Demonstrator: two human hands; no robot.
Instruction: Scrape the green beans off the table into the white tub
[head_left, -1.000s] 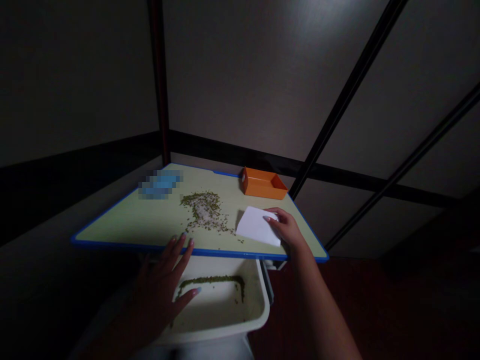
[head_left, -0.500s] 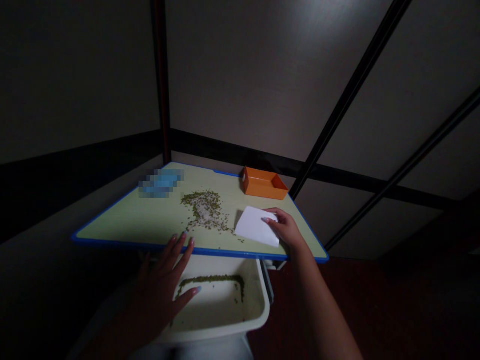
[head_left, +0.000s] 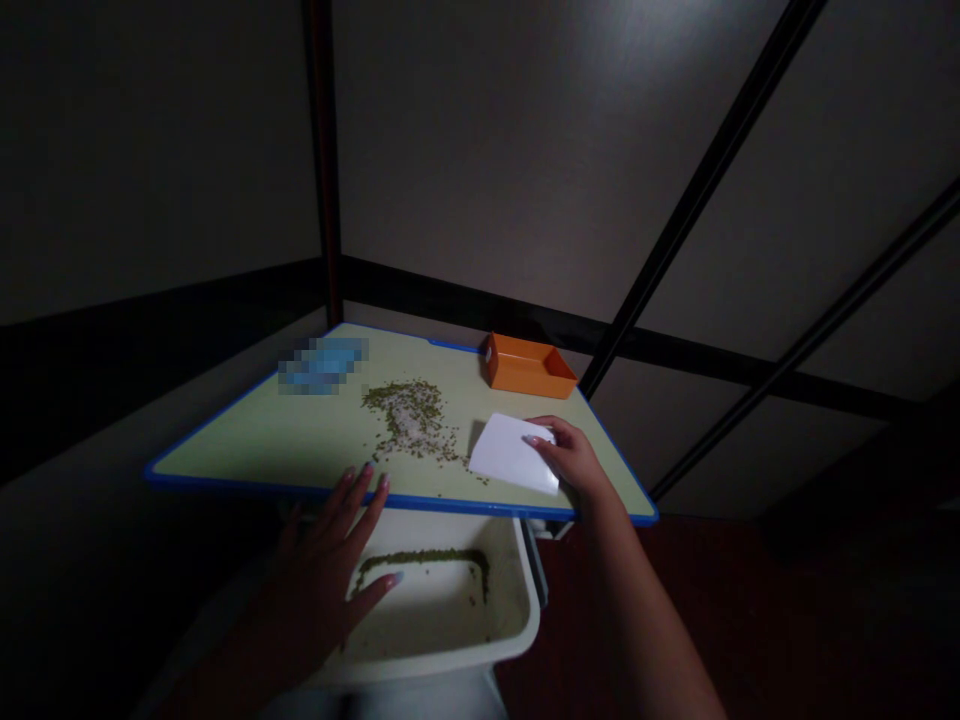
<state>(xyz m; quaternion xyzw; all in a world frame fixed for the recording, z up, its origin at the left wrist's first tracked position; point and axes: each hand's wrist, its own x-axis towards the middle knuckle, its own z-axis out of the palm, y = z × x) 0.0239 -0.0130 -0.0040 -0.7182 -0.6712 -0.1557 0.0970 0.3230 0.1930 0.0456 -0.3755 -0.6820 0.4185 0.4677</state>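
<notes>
In my right hand is a thin white sheet, pinched at its right side between thumb and fingers and tilted over the table top. To its left lies a loose pile of small green bits mixed with white grains, with stray pieces trailing toward the sheet. My left hand is open, fingers spread, its fingertips at the table's near edge. Below that edge stands a white bin with a line of green bits along its inside bottom; my left hand partly covers it.
The pale table has a blue rim. An orange open box stands at its back right. A blurred-out blue item lies at the back left. Dark-framed wall panels rise behind, and a dark red floor shows at the right.
</notes>
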